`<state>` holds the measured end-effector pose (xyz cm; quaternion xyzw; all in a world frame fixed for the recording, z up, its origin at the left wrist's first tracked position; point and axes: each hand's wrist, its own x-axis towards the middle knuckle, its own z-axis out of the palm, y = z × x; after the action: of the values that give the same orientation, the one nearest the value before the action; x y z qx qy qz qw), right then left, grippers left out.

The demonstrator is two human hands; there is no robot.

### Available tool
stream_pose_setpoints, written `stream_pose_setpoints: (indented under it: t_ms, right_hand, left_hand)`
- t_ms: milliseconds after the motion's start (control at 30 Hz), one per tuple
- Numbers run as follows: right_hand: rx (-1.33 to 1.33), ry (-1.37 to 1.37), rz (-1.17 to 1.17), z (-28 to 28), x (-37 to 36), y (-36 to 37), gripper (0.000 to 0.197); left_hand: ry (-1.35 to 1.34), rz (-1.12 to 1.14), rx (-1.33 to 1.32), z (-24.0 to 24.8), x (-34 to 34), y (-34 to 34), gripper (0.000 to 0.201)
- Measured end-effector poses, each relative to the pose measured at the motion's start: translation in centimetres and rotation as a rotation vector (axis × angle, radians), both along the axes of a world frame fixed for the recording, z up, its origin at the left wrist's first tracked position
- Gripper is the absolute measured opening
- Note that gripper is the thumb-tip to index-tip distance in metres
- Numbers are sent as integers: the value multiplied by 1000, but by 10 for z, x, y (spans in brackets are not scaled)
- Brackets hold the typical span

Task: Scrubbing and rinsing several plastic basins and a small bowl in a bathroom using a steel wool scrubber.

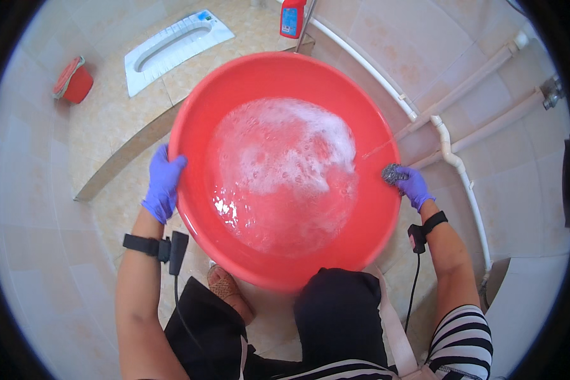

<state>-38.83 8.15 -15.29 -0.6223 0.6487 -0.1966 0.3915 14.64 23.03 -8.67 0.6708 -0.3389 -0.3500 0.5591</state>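
A big round red plastic basin [199,126] fills the middle of the view, tilted up in front of my legs. Soapy water [278,164] lies in it, with white foam mostly toward the far side and right. My left hand [163,182], in a purple glove, grips the left rim, thumb over the edge and the other fingers partly hidden. At the right rim, my right hand [414,186], also gloved in purple, holds a grey steel wool scourer [392,173] against the basin. Some of its fingers are hidden behind the scourer and rim.
Beyond the basin, a white squat toilet [177,47] is set in a raised tiled step. A small red bin [76,82] stands at far left, and a red bottle [291,19] behind the basin. White pipes [449,145] run along the right wall. My sandalled foot [228,288] is below the basin.
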Motion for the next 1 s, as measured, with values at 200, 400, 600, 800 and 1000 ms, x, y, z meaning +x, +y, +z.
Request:
stream_pose_setpoints:
  t_ms: [200,400,600,800,1000]
  right_hand:
    - [184,-103,18,-15,33,28,30]
    - [54,-55,121,-14,27,45,31]
    - [155,-216,18,26,10,61,32]
    - [129,-641,-107,42,-16,77,35]
    - [150,-660,-229,87,-11,97,38]
  left_hand:
    - [-353,-127,-48,113,7,-46,38]
    - [-710,-208,-206,187,-48,-94,39]
    - [-1228,-367,-446,215,-94,-118,32]
    - [-1259,-456,-410,235,-102,-127,27]
    - [-1246,-531,-420,245,-79,-150,22]
